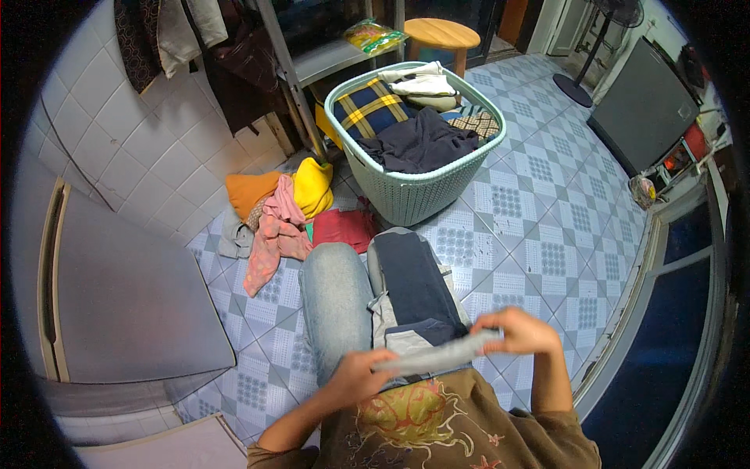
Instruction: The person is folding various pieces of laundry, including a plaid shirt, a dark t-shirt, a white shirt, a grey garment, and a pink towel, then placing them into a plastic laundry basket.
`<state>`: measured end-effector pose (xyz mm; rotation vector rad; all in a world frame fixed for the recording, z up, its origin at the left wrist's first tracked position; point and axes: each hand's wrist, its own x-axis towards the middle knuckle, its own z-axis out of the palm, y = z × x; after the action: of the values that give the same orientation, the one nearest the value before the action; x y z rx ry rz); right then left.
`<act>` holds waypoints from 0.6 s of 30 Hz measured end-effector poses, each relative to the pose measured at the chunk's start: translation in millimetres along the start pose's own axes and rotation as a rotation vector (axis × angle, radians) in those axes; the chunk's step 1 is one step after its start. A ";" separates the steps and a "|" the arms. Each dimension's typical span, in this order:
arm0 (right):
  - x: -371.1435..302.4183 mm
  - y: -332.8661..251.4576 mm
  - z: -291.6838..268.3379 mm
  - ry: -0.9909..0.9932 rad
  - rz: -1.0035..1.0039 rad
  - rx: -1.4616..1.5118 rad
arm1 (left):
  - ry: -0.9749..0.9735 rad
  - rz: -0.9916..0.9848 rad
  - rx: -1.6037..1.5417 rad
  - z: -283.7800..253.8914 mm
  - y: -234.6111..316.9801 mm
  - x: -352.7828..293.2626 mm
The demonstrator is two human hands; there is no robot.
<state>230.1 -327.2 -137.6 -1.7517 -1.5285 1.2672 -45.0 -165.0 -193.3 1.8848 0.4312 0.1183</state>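
a: where's the grey cloth point(437, 358)?
b: above the lap point(337, 301), btwn left hand point(361, 381) & right hand point(516, 332), an end pinched in each. bit blurry tho.
a: risk?
b: if 1 pinch slips, it'd prob drop on the dark cloth point(418, 289) on the lap; a leg shift could slide both to the floor point(508, 258).
a: room?
b: patterned tiles, clothes heap point(285, 211), heaped mint basket point(414, 195), fan point(576, 90) at back.

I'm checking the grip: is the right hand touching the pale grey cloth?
Touching. The head view shows the right hand gripping one end of the pale grey cloth, which is somewhat motion-blurred.
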 end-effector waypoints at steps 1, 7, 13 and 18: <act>10.7 4.7 -8.6 0.141 -0.043 0.041 | 0.084 0.071 -0.018 -8.9 0.0 11.7; 119.9 44.1 -25.5 0.697 -0.019 0.530 | 0.603 0.033 0.154 -44.8 -22.6 124.5; 137.5 59.4 19.0 0.609 0.330 0.467 | 0.804 0.051 0.453 -21.0 -39.1 127.1; 116.0 50.0 25.4 0.444 0.230 0.834 | 0.839 0.182 0.616 -14.2 -35.6 127.9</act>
<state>225.9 -235.5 -228.0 -1.4970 -0.4417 1.2467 61.2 -97.1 -237.6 2.4208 0.9352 1.0191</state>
